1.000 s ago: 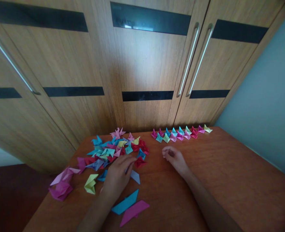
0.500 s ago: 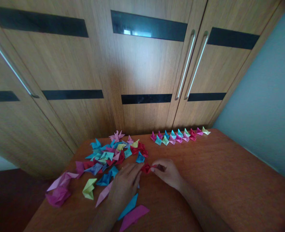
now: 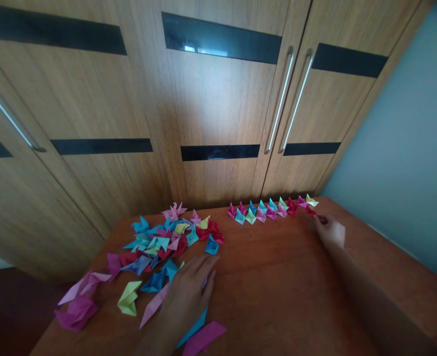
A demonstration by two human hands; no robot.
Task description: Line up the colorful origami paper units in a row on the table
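Note:
My right hand (image 3: 329, 231) reaches to the far right end of a row of small folded paper pieces (image 3: 270, 209) and pinches a red folded piece (image 3: 311, 211) against the brown table (image 3: 277, 277). My left hand (image 3: 188, 291) lies flat, fingers apart, on the table near the front. It rests beside a loose pile of folded papers (image 3: 169, 237) in blue, pink, red and green, and partly covers a blue strip (image 3: 190, 329).
Wooden wardrobe doors with long metal handles (image 3: 281, 99) stand right behind the table. A pale wall (image 3: 407, 148) runs along the right. More pink and green folded papers (image 3: 92, 296) lie at the table's left edge, and a pink strip (image 3: 203, 338) lies at the front.
My right hand took the red folded piece from beside the pile and carried it right and away to the row's end. The left hand stayed by the pile.

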